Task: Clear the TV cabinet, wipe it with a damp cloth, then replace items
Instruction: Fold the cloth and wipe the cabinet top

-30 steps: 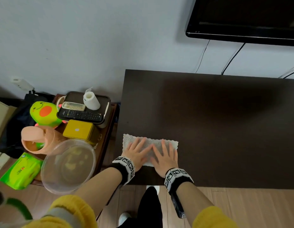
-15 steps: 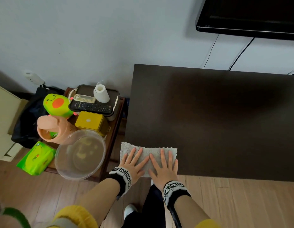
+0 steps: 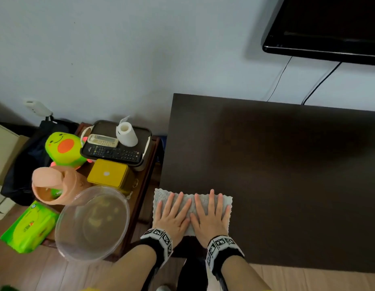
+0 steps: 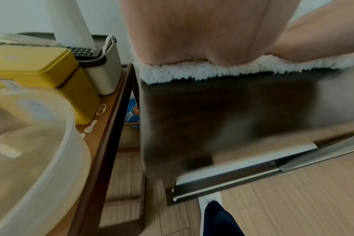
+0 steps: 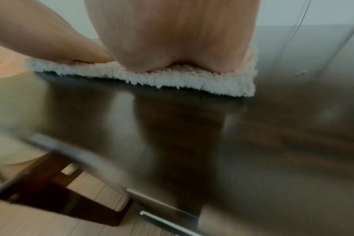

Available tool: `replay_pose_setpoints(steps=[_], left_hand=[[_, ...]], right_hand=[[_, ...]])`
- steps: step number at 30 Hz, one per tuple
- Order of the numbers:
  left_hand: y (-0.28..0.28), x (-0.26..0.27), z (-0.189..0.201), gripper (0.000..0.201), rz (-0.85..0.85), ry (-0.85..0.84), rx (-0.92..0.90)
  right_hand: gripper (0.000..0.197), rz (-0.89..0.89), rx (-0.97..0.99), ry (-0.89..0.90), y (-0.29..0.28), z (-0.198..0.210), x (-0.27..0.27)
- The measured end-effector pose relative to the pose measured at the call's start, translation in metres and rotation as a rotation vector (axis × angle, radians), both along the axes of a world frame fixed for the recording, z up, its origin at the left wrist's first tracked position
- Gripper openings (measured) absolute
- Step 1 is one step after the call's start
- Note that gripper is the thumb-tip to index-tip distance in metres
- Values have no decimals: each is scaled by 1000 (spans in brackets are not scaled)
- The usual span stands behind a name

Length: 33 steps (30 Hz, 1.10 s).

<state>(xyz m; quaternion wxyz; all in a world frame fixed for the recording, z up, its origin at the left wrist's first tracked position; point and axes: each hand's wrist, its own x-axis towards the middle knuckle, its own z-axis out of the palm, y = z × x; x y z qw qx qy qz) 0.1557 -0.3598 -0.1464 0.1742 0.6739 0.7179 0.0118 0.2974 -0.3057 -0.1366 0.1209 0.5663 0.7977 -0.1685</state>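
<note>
Head cam sits high, looks steeply down on cabinet top (image 3: pixel 277 175), wall toward 12 o'clock, side stand (image 3: pixel 148 164) at 9. Both wrist cams sit v. low & close behind the palms, facing 12. All 3 views share the cloth (image 3: pixel 227 203) (image 4: pixel 232 70) (image 5: pixel 172 79) & cabinet's front-left corner.

From my right wrist camera I see the right hand (image 5: pixel 172 36) pressed flat on the white fluffy cloth (image 5: pixel 172 81), which lies on the dark glossy cabinet (image 5: pixel 273 135), with the left hand (image 5: pixel 46 41) touching the cloth beside it.
</note>
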Motion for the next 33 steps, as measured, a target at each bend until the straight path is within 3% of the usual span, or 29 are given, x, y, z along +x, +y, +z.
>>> replay_pose_setpoints(steps=[5, 11, 17, 25, 33], left_hand=[[60, -14, 0, 55, 33, 1, -91], [156, -41, 15, 56, 77, -9, -216], [259, -67, 19, 78, 37, 1, -183], [373, -98, 14, 55, 38, 47, -182], [422, -114, 18, 56, 36, 49, -223]], right_hand=[[59, 14, -72, 4, 64, -3, -15], [78, 83, -108, -4, 163, 9, -43], [56, 79, -142, -17, 265, 15, -75], [56, 52, -145, -4, 378, 13, -106], [57, 80, -143, -1, 425, 14, -113]])
